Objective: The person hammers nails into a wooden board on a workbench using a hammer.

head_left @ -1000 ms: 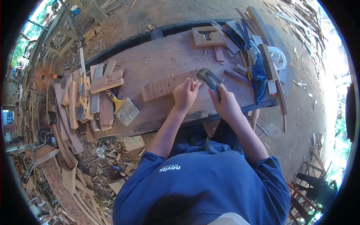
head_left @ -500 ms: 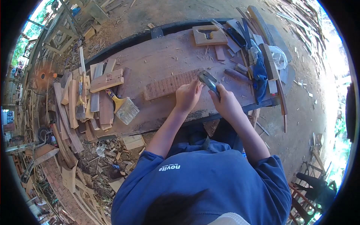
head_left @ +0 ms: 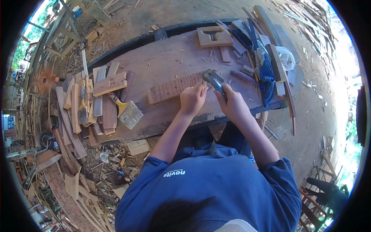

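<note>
In my right hand (head_left: 234,101) is a hammer (head_left: 213,78), gripped by its handle with the dark metal head up over the wooden board. My left hand (head_left: 192,99) is closed in a pinch right beside the hammer's head; whatever its fingers hold is too small to make out. Under both hands lies a reddish-brown board (head_left: 170,88) with rows of dark marks, flat on the workbench (head_left: 154,62). My left hand covers part of the board's near edge.
Wood offcuts (head_left: 110,83) and a wide paintbrush (head_left: 130,115) lie at the bench's left. A wooden block with a cut-out (head_left: 215,36) is at the back. A blue cloth (head_left: 266,75), a plastic bag (head_left: 286,58) and wood strips crowd the right end. Scraps cover the ground.
The hammer's head has shifted very slightly to the left and upward near my left fingers. My left hand stays almost where it was.
</note>
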A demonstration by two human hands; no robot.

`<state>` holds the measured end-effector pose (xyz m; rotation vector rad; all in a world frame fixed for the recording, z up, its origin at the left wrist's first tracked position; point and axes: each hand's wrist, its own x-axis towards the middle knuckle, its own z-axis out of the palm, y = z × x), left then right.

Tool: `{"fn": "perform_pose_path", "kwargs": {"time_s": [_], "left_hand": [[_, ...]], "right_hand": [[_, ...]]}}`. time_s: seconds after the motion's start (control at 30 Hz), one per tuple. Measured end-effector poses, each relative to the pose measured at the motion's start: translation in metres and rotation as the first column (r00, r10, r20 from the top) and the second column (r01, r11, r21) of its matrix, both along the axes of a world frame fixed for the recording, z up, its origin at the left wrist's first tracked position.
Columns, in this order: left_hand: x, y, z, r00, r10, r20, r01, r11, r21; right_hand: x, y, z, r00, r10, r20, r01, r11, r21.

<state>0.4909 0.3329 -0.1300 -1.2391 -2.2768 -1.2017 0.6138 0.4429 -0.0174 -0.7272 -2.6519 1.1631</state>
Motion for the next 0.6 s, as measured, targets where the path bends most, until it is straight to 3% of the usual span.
{"fn": "perform_pose_path", "kwargs": {"time_s": [0.17,0.23,0.33,0.6], "left_hand": [[0.001,-0.001,0.005,1.000,0.010,0.009,-0.010,0.999,-0.035],[0.000,0.000,0.003,1.000,0.000,0.002,0.000,1.000,-0.024],[0.000,0.000,-0.003,1.000,-0.002,-0.017,0.002,1.000,-0.006],[0.002,-0.001,0.001,0.999,0.019,-0.044,-0.020,0.999,-0.035]], "right_hand": [[0.002,0.002,-0.013,1.000,0.019,-0.021,-0.019,1.000,-0.002],[0.001,0.005,-0.015,0.996,0.032,0.085,-0.036,0.998,0.046],[0.001,0.004,0.001,1.000,0.000,0.004,0.000,1.000,-0.010],[0.006,0.012,-0.020,0.999,0.026,0.045,-0.026,1.000,0.003]]}}
